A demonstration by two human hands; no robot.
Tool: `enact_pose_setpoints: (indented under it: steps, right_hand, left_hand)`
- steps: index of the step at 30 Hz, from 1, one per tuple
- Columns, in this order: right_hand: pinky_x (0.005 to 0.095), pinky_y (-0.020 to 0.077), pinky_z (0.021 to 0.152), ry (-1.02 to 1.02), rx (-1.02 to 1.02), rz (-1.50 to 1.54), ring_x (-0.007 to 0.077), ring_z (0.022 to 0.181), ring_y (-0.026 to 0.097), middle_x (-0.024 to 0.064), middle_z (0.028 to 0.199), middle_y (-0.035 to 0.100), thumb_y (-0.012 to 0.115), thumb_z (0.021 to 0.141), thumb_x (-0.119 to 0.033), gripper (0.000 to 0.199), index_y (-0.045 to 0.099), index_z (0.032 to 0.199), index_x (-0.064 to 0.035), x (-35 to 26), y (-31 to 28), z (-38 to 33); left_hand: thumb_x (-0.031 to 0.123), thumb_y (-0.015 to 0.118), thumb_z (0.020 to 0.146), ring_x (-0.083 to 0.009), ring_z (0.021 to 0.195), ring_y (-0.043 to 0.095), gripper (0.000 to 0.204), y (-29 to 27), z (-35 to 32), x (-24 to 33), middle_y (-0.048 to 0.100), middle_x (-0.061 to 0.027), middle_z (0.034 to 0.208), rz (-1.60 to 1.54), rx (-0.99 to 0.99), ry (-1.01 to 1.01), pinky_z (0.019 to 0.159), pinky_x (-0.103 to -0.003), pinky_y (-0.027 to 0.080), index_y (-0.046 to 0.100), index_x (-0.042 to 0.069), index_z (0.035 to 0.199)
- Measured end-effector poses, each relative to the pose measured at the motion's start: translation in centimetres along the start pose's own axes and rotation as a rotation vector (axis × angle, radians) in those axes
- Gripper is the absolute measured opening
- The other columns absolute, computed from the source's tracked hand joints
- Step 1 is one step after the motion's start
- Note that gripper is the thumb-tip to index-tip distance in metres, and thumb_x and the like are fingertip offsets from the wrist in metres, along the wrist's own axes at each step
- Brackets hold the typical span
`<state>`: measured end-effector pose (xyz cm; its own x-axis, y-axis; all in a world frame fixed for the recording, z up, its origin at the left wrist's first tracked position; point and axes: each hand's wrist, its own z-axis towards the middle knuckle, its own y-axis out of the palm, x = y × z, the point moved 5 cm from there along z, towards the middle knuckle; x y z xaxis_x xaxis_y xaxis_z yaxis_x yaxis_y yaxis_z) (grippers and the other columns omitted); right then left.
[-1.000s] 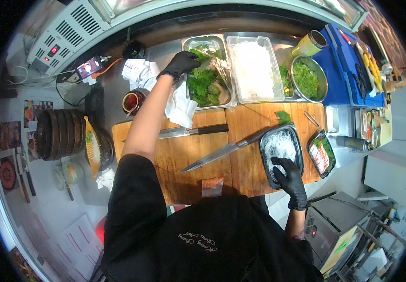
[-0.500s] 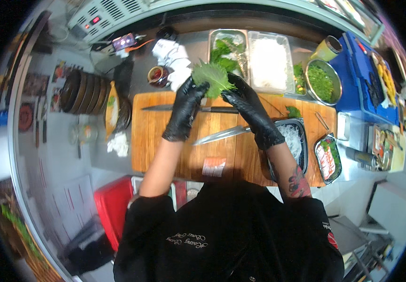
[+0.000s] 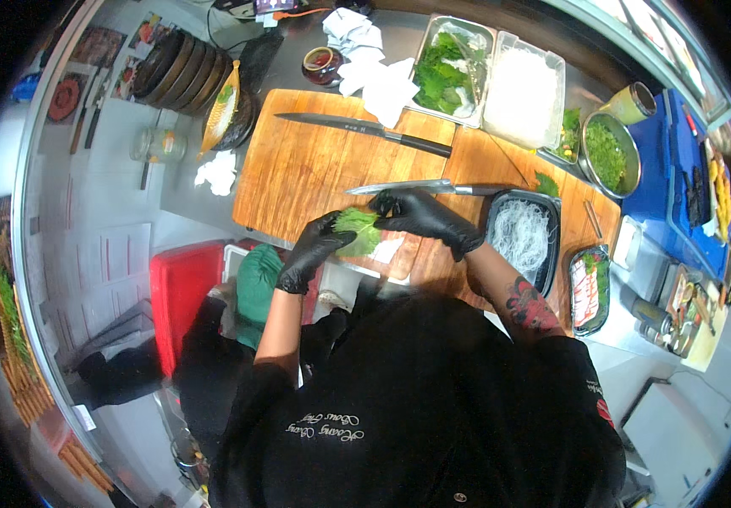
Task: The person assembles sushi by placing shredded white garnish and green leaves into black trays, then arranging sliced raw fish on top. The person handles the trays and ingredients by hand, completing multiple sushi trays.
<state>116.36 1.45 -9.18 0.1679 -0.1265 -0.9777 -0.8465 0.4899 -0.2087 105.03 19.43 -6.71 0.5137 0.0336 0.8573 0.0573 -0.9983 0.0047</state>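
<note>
In front of me, low over the near edge of the wooden cutting board (image 3: 297,178), a green serrated shiso leaf (image 3: 355,232) is held between both black-gloved hands. My left hand (image 3: 313,245) pinches its left side, fingers closed. The fingertips of my right hand (image 3: 423,218) are closed at its right edge. Partly covered by leaf and glove, a pale pink slice (image 3: 389,247) lies on the board. Just beyond my right hand is a knife (image 3: 399,187) with its blade pointing left. Farther off rests a longer dark knife (image 3: 340,124).
A black tray of clear noodles (image 3: 521,237) and a smaller tray of pink-white pieces (image 3: 584,292) sit right. Behind are a metal pan of leaves (image 3: 445,76), a white-filled container (image 3: 521,95) and a bowl of chopped greens (image 3: 609,157). White paper towels (image 3: 382,85) lie beside a jar (image 3: 321,66).
Both hands have come toward my body with the leaf, from the board's far edge down to near the pink slice. My view has shifted, and the leaf pan is uncovered.
</note>
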Motion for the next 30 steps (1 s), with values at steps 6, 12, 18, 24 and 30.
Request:
enact_pose_setpoints:
  steps: [6, 12, 18, 24, 30]
  right_hand:
    - [0.0474, 0.0478, 0.086, -0.118, 0.334, -0.839, 0.0369, 0.1, 0.059, 0.0135, 0.104, 0.064, 0.07, 0.077, -0.011, 0.033, 0.061, 0.108, -0.0064, 4.7, -7.4, 4.8]
    - [0.0495, 0.0519, 0.072, 0.211, 0.255, -1.106, 0.0378, 0.091, 0.064, 0.0163, 0.098, 0.065, 0.067, 0.076, -0.01, 0.038, 0.052, 0.111, -0.0104, 8.2, -6.2, 10.2]
    - [0.049, 0.0539, 0.071, 0.414, 0.333, -0.745, 0.043, 0.09, 0.067, 0.019, 0.101, 0.068, 0.07, 0.082, -0.017, 0.052, 0.047, 0.129, -0.0127, 1.4, 0.0, 4.4]
    - [0.0357, 0.0512, 0.072, 0.404, 0.376, -0.386, 0.0284, 0.081, 0.063, 0.0165, 0.093, 0.06, 0.056, 0.094, -0.002, 0.041, 0.054, 0.134, -0.0075, -0.9, 13.9, -4.0]
    - [0.0359, 0.0516, 0.065, 0.408, 0.445, -0.606, 0.0298, 0.081, 0.063, 0.0129, 0.099, 0.058, 0.056, 0.09, 0.002, 0.065, 0.039, 0.15, -0.0178, -2.5, 19.0, -2.2]
  left_hand:
    - [0.014, 0.072, 0.086, -0.0186, 0.105, 0.063, 0.049, -10.2, -1.7, -6.6, 0.067, -0.0106, 0.118, -0.093, 0.34, 0.034, 0.094, -0.03, 0.049, 0.057, -0.003, 0.129]
    - [0.017, 0.072, 0.084, -0.0192, 0.102, 0.063, 0.046, -16.6, 1.2, -5.1, 0.067, -0.0099, 0.112, 0.112, 0.295, 0.091, 0.09, -0.032, 0.05, 0.058, -0.003, 0.122]
    - [0.02, 0.074, 0.081, -0.0314, 0.099, 0.067, 0.046, -22.8, 7.1, -8.5, 0.068, -0.0208, 0.108, 0.402, 0.381, 0.298, 0.089, -0.036, 0.052, 0.058, 0.0, 0.119]
    - [0.016, 0.077, 0.074, -0.0404, 0.109, 0.055, 0.042, -23.1, 6.9, -7.3, 0.061, -0.0187, 0.116, 0.757, 0.569, 0.804, 0.093, -0.049, 0.044, 0.063, 0.008, 0.113]
    - [0.014, 0.075, 0.076, -0.0378, 0.1, 0.057, 0.023, -23.1, 9.6, -11.4, 0.064, -0.0142, 0.102, 0.475, 0.246, 0.678, 0.087, -0.048, 0.045, 0.067, 0.007, 0.097]
